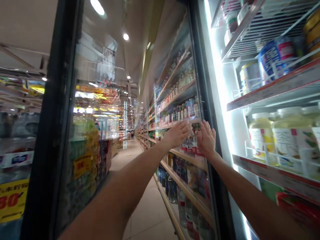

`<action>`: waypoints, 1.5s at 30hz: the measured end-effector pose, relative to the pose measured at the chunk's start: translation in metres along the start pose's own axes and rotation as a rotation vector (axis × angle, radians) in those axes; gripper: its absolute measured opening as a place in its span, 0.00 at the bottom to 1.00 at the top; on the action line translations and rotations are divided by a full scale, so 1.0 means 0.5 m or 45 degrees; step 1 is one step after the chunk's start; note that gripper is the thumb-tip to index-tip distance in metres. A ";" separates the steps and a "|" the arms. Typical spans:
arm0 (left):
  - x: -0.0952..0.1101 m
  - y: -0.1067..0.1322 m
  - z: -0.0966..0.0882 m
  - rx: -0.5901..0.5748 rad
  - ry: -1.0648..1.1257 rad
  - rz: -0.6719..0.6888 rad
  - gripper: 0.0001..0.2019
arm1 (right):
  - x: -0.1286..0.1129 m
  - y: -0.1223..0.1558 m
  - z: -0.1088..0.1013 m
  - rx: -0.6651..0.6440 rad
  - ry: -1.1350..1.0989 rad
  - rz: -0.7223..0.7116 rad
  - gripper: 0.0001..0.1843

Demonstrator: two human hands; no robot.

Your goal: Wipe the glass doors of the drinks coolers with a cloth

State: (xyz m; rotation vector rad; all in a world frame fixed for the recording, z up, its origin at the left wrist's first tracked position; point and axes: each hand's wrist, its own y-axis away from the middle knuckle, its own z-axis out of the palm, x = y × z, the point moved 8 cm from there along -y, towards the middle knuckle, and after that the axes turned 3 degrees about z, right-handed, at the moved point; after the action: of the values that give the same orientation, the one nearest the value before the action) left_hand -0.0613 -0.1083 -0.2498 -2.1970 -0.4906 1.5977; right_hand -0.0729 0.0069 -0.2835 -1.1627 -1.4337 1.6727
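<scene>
A glass door of a drinks fridge stands open in front of me, framed in black. My left hand lies against the glass with its fingers stretched out toward the right. A pale patch shows at its fingertips; I cannot tell whether it is a cloth or a reflection. Close beside it, my right hand is raised with its fingers extended, by the door's black frame on the hinge side. Nothing shows in its palm. Both arms reach forward from the bottom of the view.
On the right, lit fridge shelves hold cans and bottles of pale yellow drink. Shelves of bottles appear in the glass, together with a tiled aisle. At the left stand packed bottles with a yellow price sign.
</scene>
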 end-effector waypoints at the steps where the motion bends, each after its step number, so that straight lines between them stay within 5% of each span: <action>1: 0.022 -0.008 0.012 -0.041 0.013 0.108 0.16 | 0.011 0.001 -0.005 0.010 -0.009 0.010 0.26; 3: 0.028 -0.029 0.020 -0.074 0.010 0.163 0.17 | 0.034 0.003 -0.015 0.028 -0.012 0.034 0.26; 6: -0.015 -0.057 0.003 0.020 -0.045 -0.121 0.18 | 0.065 0.002 -0.028 0.034 0.006 0.072 0.26; 8: -0.003 -0.053 0.006 0.036 -0.038 -0.201 0.18 | 0.075 0.001 -0.037 0.036 0.024 0.070 0.26; 12: 0.152 0.007 0.058 -0.131 0.110 0.282 0.16 | 0.071 0.003 -0.048 0.041 0.049 0.039 0.26; 14: 0.192 0.046 0.066 -0.183 0.151 0.479 0.15 | 0.062 0.003 -0.048 0.034 0.054 0.026 0.26; 16: 0.165 0.064 0.052 -0.192 0.136 0.486 0.15 | 0.052 0.000 -0.045 0.035 0.066 0.025 0.26; 21: -0.033 0.090 -0.048 0.007 -0.088 -0.130 0.19 | 0.002 -0.003 -0.024 0.023 0.045 -0.030 0.25; 23: -0.024 0.126 -0.064 0.017 -0.100 -0.046 0.18 | -0.028 0.004 -0.013 0.010 0.008 -0.094 0.25; 27: 0.053 0.196 -0.056 -0.123 -0.014 0.445 0.16 | -0.091 0.024 0.011 -0.021 -0.042 -0.245 0.24; 29: 0.022 0.198 -0.067 -0.130 -0.045 0.362 0.16 | -0.115 0.029 0.022 -0.024 -0.064 -0.270 0.25; 33: -0.067 0.199 -0.108 -0.007 -0.141 -0.123 0.18 | -0.147 0.034 0.033 0.009 -0.104 -0.250 0.25; 39: 0.071 0.283 -0.080 -0.211 0.039 0.515 0.17 | -0.173 0.057 0.045 -0.012 -0.113 -0.289 0.24; 45: -0.100 0.301 -0.155 -0.053 -0.210 -0.104 0.19 | -0.187 0.053 0.046 0.008 -0.105 -0.247 0.24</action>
State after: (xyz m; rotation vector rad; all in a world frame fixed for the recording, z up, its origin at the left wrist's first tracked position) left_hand 0.0064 -0.2708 -0.2610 -2.0558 -0.6582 1.7472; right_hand -0.0543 -0.0909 -0.2891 -0.9279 -1.5385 1.6039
